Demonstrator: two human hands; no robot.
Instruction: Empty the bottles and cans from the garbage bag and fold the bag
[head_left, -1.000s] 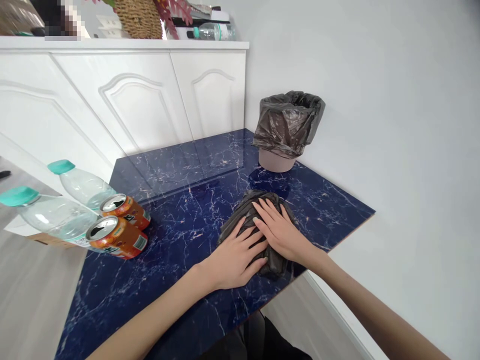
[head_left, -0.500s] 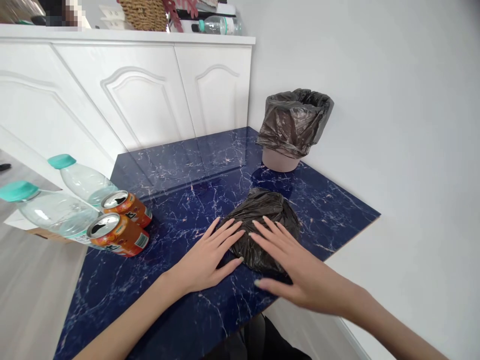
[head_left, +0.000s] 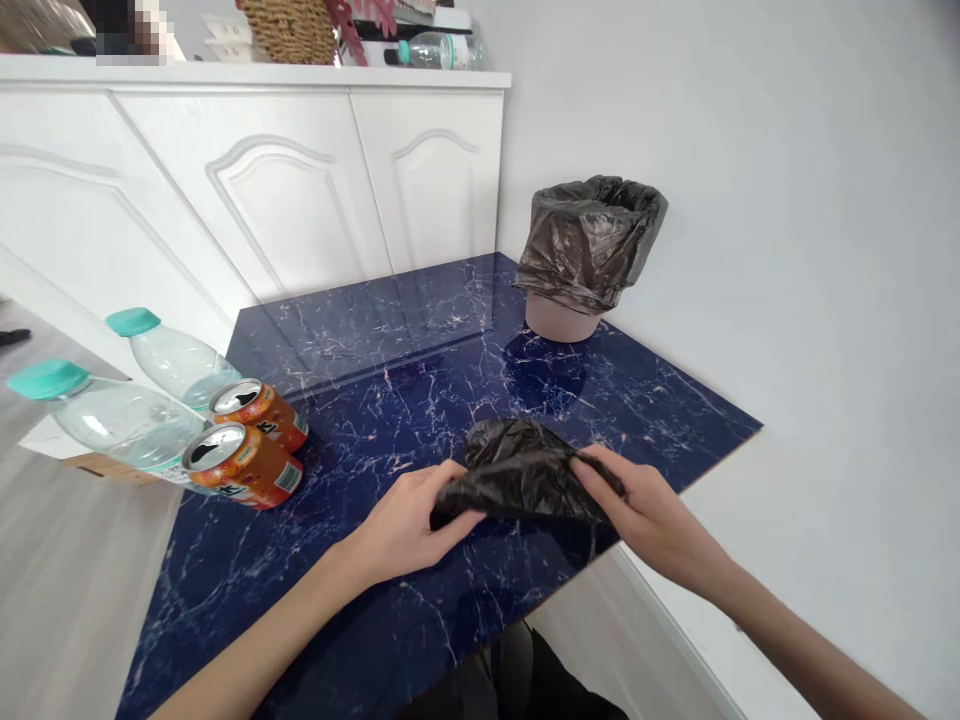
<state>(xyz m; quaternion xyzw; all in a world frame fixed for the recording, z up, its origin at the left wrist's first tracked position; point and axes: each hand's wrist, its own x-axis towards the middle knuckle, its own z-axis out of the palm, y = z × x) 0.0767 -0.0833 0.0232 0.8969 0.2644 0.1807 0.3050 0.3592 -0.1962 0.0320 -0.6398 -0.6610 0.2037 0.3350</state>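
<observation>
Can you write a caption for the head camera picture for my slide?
Left hand and right hand pinch a black bag over a blue slab.

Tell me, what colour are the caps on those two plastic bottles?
Teal green, on both bottle caps; the head view shows them at the left.

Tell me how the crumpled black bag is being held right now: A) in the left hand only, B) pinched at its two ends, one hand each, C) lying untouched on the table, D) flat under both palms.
B: the left hand grips one end of the crumpled black bag and the right hand grips the other, just above the blue marble table.
</observation>
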